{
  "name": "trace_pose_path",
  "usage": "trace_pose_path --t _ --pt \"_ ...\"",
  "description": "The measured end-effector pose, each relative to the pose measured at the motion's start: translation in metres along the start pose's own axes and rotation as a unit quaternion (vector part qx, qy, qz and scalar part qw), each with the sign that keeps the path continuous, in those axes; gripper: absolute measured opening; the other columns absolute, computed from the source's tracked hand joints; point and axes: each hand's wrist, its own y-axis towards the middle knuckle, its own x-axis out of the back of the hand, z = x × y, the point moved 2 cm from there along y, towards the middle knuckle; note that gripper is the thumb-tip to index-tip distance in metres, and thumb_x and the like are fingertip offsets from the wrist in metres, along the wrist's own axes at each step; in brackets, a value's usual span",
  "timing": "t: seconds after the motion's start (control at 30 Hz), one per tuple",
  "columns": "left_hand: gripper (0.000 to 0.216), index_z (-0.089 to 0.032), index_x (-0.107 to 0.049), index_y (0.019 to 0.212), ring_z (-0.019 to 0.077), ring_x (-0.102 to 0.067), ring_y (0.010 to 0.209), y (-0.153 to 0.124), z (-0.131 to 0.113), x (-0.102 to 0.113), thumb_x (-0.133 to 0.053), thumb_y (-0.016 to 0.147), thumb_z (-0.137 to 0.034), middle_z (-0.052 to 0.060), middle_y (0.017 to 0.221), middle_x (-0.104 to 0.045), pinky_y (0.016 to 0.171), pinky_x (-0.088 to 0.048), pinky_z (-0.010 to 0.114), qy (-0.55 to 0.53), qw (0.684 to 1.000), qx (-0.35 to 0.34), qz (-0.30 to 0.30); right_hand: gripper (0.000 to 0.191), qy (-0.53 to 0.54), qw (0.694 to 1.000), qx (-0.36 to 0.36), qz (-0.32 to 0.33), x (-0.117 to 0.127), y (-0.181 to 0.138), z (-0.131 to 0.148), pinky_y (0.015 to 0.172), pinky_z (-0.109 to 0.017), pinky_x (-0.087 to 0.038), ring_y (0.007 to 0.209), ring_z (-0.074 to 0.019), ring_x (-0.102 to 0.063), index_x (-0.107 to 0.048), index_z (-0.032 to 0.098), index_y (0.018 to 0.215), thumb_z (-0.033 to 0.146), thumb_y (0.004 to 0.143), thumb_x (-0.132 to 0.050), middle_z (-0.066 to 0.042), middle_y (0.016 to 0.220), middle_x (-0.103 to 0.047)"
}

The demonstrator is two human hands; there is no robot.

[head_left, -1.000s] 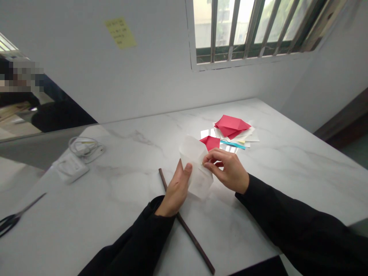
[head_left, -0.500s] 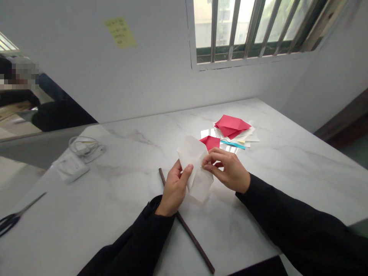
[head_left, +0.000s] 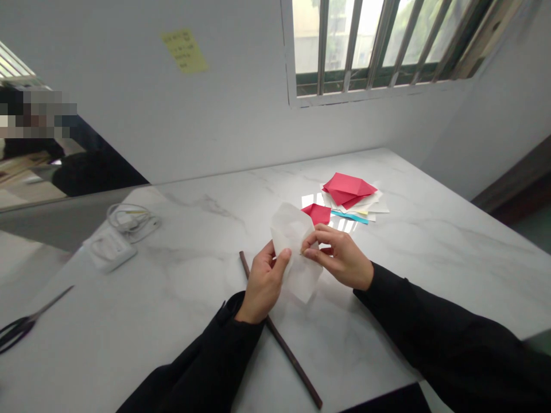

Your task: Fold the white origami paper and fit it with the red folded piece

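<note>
A thin white translucent paper sheet point(head_left: 293, 229) is held upright just above the marble table point(head_left: 430, 252). My left hand point(head_left: 262, 284) grips its left edge, thumb against the sheet. My right hand point(head_left: 340, 258) pinches the paper's middle between thumb and fingertips. Both hands are closed on the sheet. A small red paper piece point(head_left: 319, 213) lies just behind it.
A dark thin stick point(head_left: 284, 347) lies under my left wrist. A pile of red, white and blue papers point(head_left: 350, 195) sits further back. A white charger with coiled cable point(head_left: 114, 241) is at the left, scissors point(head_left: 21, 327) at the far left edge. A person is reflected at the far left.
The hands have stayed nearly in place; my left thumb has shifted a little along the sheet, and the paper has tilted slightly.
</note>
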Motion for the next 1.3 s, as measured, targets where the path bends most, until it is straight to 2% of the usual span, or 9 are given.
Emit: trace_pose_path --t 0.17,0.53,0.73,0.87,0.93,1.0,1.07,1.17,1.3 --pt "0.051 -0.014 -0.068 0.126 0.0228 -0.072 0.078 0.000 0.001 0.001 -0.069 0.089 -0.048 0.010 0.101 -0.078 0.070 -0.057 0.030 0.014 1.000 -0.002 -0.008 0.012 0.047 0.999 -0.019 0.012 -0.002 -0.001 -0.003 0.063 -0.025 -0.055 0.084 -0.0163 -0.060 -0.069 0.021 0.089 0.031 0.094 -0.066 -0.004 0.094 -0.060" --pt "0.045 -0.014 -0.068 0.124 0.0234 -0.070 0.089 -0.001 0.002 0.000 -0.066 0.091 -0.045 0.010 0.110 -0.076 0.072 -0.054 0.028 0.008 1.000 -0.012 0.001 0.011 0.041 0.999 -0.024 0.005 -0.002 -0.001 -0.005 0.063 -0.024 -0.052 0.086 -0.0167 -0.059 -0.071 0.021 0.089 0.031 0.092 -0.069 -0.004 0.094 -0.060" --pt "0.048 -0.014 -0.067 0.121 0.0245 -0.072 0.088 -0.002 -0.002 -0.004 -0.077 0.083 -0.042 0.011 0.108 -0.076 0.074 -0.057 0.031 -0.007 1.000 -0.002 0.006 0.011 0.074 0.997 -0.032 0.006 -0.006 -0.002 -0.004 0.065 -0.024 -0.053 0.087 -0.0167 -0.059 -0.070 0.021 0.089 0.032 0.092 -0.070 -0.003 0.095 -0.061" --pt "0.051 -0.014 -0.067 0.122 0.0249 -0.072 0.091 0.000 0.001 0.000 -0.081 0.080 -0.040 0.012 0.112 -0.076 0.079 -0.057 0.033 -0.017 1.000 0.003 -0.013 0.014 0.099 0.995 -0.017 -0.002 0.003 0.002 -0.001 0.072 -0.026 -0.055 0.102 -0.0193 -0.062 -0.070 0.021 0.089 0.035 0.091 -0.071 -0.006 0.114 -0.063" --pt "0.051 -0.014 -0.068 0.121 0.0248 -0.072 0.091 0.003 0.004 0.004 -0.081 0.079 -0.040 0.012 0.113 -0.076 0.078 -0.057 0.032 -0.008 0.999 0.009 -0.034 0.016 0.100 0.995 -0.008 -0.023 0.015 0.006 -0.003 0.072 -0.026 -0.054 0.104 -0.0199 -0.062 -0.070 0.021 0.090 0.037 0.091 -0.071 -0.007 0.115 -0.065" --pt "0.050 -0.014 -0.069 0.119 0.0246 -0.072 0.092 0.006 0.007 0.009 -0.081 0.078 -0.039 0.012 0.113 -0.076 0.076 -0.056 0.031 0.007 0.998 0.010 -0.056 0.017 0.069 0.997 -0.017 -0.037 0.028 0.010 -0.008 0.067 -0.026 -0.050 0.084 -0.0163 -0.063 -0.069 0.020 0.091 0.037 0.093 -0.068 -0.004 0.093 -0.068" --pt "0.050 -0.013 -0.069 0.118 0.0245 -0.071 0.091 0.010 0.008 0.014 -0.080 0.077 -0.038 0.012 0.113 -0.076 0.074 -0.056 0.030 0.027 0.997 0.011 -0.070 0.014 -0.018 0.999 -0.041 0.009 0.033 0.013 -0.018 0.063 -0.026 -0.047 0.069 -0.0134 -0.058 -0.070 0.019 0.087 0.031 0.092 -0.067 -0.002 0.080 -0.068" --pt "0.049 -0.013 -0.069 0.118 0.0250 -0.072 0.089 0.014 0.009 0.019 -0.080 0.076 -0.037 0.011 0.111 -0.077 0.071 -0.055 0.029 0.062 0.996 0.014 -0.067 0.008 -0.188 0.977 -0.055 0.087 0.031 0.013 -0.037 0.063 -0.027 -0.043 0.061 -0.0122 -0.054 -0.074 0.018 0.078 0.015 0.083 -0.069 0.000 0.070 -0.069" --pt "0.046 -0.014 -0.069 0.117 0.0260 -0.072 0.094 0.017 0.012 0.020 -0.078 0.077 -0.035 0.011 0.110 -0.077 0.075 -0.055 0.031 0.099 0.994 0.001 -0.035 0.013 -0.246 0.960 -0.069 0.112 0.025 0.013 -0.048 0.062 -0.027 -0.041 0.060 -0.0129 -0.055 -0.079 0.020 0.079 0.009 0.079 -0.072 -0.001 0.070 -0.072"
